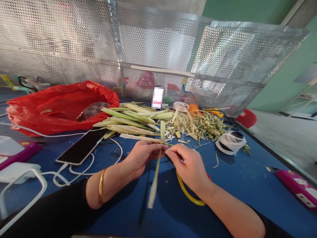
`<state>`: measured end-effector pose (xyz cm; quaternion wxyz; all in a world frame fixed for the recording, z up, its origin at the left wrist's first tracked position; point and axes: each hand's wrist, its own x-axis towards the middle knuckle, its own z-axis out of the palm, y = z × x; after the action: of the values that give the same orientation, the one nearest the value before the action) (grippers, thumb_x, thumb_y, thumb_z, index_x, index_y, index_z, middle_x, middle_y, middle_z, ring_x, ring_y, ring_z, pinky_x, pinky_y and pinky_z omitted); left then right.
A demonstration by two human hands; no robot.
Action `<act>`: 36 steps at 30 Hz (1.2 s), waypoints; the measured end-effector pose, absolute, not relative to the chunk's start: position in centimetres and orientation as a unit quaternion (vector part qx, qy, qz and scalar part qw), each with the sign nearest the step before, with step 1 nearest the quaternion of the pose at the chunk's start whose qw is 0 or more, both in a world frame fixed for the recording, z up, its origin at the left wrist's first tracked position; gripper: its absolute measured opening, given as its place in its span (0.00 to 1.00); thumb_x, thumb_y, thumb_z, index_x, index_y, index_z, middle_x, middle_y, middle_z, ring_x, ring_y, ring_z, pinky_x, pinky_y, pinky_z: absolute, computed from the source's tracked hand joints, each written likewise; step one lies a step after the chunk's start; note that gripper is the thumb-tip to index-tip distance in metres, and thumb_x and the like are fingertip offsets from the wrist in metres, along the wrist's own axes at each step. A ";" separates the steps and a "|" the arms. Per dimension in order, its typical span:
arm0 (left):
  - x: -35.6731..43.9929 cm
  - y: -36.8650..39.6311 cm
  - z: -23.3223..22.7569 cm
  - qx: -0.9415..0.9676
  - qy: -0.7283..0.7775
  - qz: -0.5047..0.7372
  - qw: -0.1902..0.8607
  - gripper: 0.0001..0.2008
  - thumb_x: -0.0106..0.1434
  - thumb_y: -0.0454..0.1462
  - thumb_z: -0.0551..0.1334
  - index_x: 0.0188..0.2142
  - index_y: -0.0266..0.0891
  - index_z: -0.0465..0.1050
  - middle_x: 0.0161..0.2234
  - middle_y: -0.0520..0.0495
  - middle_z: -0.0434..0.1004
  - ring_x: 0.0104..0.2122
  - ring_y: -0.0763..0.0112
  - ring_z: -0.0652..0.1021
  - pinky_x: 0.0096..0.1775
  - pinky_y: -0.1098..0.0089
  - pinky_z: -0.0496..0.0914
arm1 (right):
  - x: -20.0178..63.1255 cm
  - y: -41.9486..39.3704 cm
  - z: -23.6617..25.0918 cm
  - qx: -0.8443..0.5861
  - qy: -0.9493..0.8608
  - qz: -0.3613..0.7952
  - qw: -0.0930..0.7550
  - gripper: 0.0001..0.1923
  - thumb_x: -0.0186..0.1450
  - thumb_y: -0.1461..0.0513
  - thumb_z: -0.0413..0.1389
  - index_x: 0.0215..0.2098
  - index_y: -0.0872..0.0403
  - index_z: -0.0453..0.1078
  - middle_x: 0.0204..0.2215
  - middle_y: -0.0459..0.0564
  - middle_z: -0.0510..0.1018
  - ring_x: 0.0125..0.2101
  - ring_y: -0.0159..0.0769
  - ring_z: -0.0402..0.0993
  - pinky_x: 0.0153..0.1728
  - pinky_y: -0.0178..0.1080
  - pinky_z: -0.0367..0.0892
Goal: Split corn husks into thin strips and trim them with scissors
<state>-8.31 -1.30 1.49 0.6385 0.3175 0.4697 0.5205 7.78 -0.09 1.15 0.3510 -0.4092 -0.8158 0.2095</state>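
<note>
My left hand [139, 157] pinches the husk [154, 186]; my right hand [190, 167], pinched just beside, seems to bind it, needing steady tension next.

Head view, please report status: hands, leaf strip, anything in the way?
Left hand pinching leaf strip. Right hand pinched close by, hold unclear. Yellow ring partly behind right hand, probably no obstruction.

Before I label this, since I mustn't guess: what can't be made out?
In the head view:
Held leaf: gripped part, covered by the left hand.
Yellow ring: partly hidden by the right hand.
Small screen: content pixelated.
Rightmost power strip: cut off by the frame edge.
</note>
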 end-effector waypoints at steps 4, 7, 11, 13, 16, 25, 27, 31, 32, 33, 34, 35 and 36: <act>-8.4 -1.4 1.7 0.323 0.484 0.510 0.633 0.10 0.49 0.37 0.69 0.30 0.32 0.78 0.29 0.43 0.80 0.28 0.70 0.78 0.31 0.72 0.72 | 8.6 1.6 1.2 -0.416 -0.841 0.088 0.336 0.07 0.65 0.59 0.52 0.38 0.53 0.68 0.35 0.51 0.75 0.36 0.39 0.70 0.36 0.37 0.60; -8.2 -1.3 1.4 0.340 0.511 0.511 0.601 0.10 0.48 0.38 0.70 0.27 0.33 0.77 0.24 0.46 0.78 0.24 0.74 0.75 0.27 0.75 0.69 | 8.4 1.5 0.9 -0.410 -0.865 0.116 0.264 0.12 0.67 0.59 0.49 0.27 0.52 0.66 0.22 0.45 0.73 0.26 0.34 0.68 0.31 0.35 0.57; -7.7 -1.3 0.7 0.381 0.523 0.545 0.533 0.07 0.48 0.37 0.69 0.26 0.34 0.78 0.22 0.49 0.77 0.23 0.75 0.74 0.27 0.75 0.68 | 7.8 0.0 0.7 -0.383 -0.876 0.100 0.276 0.15 0.67 0.62 0.48 0.22 0.53 0.59 0.17 0.43 0.66 0.22 0.32 0.61 0.30 0.34 0.54; -7.5 -1.4 0.5 0.378 0.522 0.567 0.513 0.05 0.46 0.35 0.69 0.25 0.35 0.78 0.21 0.50 0.77 0.22 0.75 0.74 0.26 0.75 0.67 | 7.5 -0.6 0.7 -0.356 -0.882 0.118 0.287 0.15 0.67 0.63 0.47 0.22 0.53 0.58 0.18 0.43 0.66 0.22 0.31 0.60 0.30 0.34 0.55; -7.3 -1.6 0.7 0.343 0.517 0.569 0.539 0.05 0.45 0.33 0.68 0.25 0.35 0.77 0.21 0.50 0.77 0.21 0.75 0.73 0.25 0.75 0.67 | 7.3 -0.8 0.7 -0.357 -0.876 0.163 0.282 0.13 0.66 0.63 0.48 0.23 0.53 0.61 0.19 0.43 0.68 0.23 0.31 0.60 0.30 0.34 0.54; -7.7 -2.0 1.4 0.358 0.498 0.495 0.615 0.09 0.46 0.36 0.69 0.27 0.33 0.79 0.23 0.46 0.78 0.22 0.77 0.72 0.25 0.77 0.65 | 7.8 1.2 1.0 -0.440 -0.617 0.527 0.385 0.16 0.61 0.50 0.55 0.26 0.54 0.66 0.17 0.40 0.64 0.21 0.29 0.59 0.24 0.33 0.54; -7.7 -2.1 1.2 0.375 0.505 0.467 0.621 0.08 0.47 0.37 0.69 0.26 0.33 0.79 0.24 0.46 0.78 0.22 0.77 0.73 0.25 0.77 0.65 | 7.7 1.3 0.8 -0.416 -0.564 0.590 0.400 0.16 0.58 0.50 0.58 0.26 0.55 0.68 0.16 0.40 0.64 0.19 0.27 0.58 0.24 0.33 0.54; -7.4 -2.2 0.9 0.397 0.518 0.426 0.626 0.09 0.47 0.39 0.69 0.22 0.34 0.78 0.22 0.46 0.77 0.21 0.75 0.74 0.23 0.77 0.63 | 7.6 1.3 0.4 -0.414 -0.509 0.614 0.439 0.15 0.55 0.53 0.62 0.22 0.57 0.70 0.15 0.41 0.66 0.18 0.26 0.59 0.22 0.33 0.54; -7.4 -2.1 0.9 0.401 0.521 0.423 0.624 0.09 0.48 0.39 0.69 0.22 0.34 0.78 0.21 0.46 0.77 0.21 0.75 0.74 0.22 0.77 0.63 | 7.5 1.3 0.3 -0.416 -0.502 0.612 0.447 0.14 0.54 0.54 0.62 0.21 0.57 0.71 0.15 0.41 0.67 0.17 0.26 0.60 0.22 0.33 0.54; -7.4 -2.1 0.8 0.404 0.524 0.422 0.620 0.08 0.48 0.39 0.69 0.21 0.34 0.77 0.20 0.46 0.77 0.20 0.75 0.74 0.22 0.76 0.62 | 7.5 1.4 0.2 -0.419 -0.495 0.610 0.455 0.14 0.53 0.54 0.63 0.21 0.57 0.71 0.15 0.42 0.67 0.17 0.26 0.60 0.22 0.33 0.55; -7.4 -2.0 0.8 0.406 0.525 0.422 0.618 0.08 0.48 0.39 0.69 0.21 0.34 0.77 0.20 0.46 0.77 0.20 0.75 0.74 0.21 0.76 0.61 | 7.5 1.5 0.1 -0.422 -0.488 0.609 0.461 0.14 0.53 0.54 0.63 0.21 0.57 0.72 0.15 0.42 0.67 0.17 0.26 0.61 0.22 0.33 0.55; -7.4 -1.9 0.8 0.407 0.526 0.422 0.617 0.08 0.48 0.39 0.69 0.21 0.34 0.77 0.20 0.46 0.77 0.20 0.75 0.74 0.21 0.76 0.61 | 7.5 1.6 0.1 -0.425 -0.482 0.609 0.464 0.14 0.52 0.54 0.64 0.21 0.57 0.72 0.15 0.42 0.68 0.17 0.27 0.61 0.21 0.33 0.56; -7.5 -1.9 0.7 0.403 0.527 0.423 0.618 0.08 0.48 0.39 0.69 0.21 0.34 0.77 0.21 0.45 0.78 0.20 0.75 0.74 0.21 0.76 0.61 | 7.5 1.7 0.0 -0.426 -0.478 0.613 0.463 0.14 0.52 0.54 0.64 0.22 0.57 0.73 0.16 0.43 0.68 0.17 0.27 0.62 0.21 0.33 0.57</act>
<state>-7.48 -1.89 0.73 0.6176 0.4032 0.5267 0.4225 7.51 1.70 0.00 0.4629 -0.4264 -0.4783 0.6125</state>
